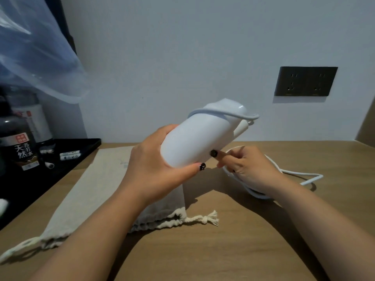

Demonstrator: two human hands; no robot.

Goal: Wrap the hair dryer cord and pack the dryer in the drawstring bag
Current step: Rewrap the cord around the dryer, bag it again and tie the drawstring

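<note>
My left hand [156, 165] grips the white hair dryer [200, 136] around its body and holds it above the wooden table. One turn of the white cord [300, 178] lies across the top of the dryer; the rest trails in loops on the table to the right. My right hand [247, 167] pinches the cord just below the dryer. The beige drawstring bag [97, 191] lies flat on the table under my left arm, its gathered mouth and knotted string toward me.
A black tray [85, 147] at the left holds dark water bottles [19, 145] and small sachets. A dark double wall socket [305, 81] sits on the wall at the right. A translucent plastic sheet hangs at the upper left.
</note>
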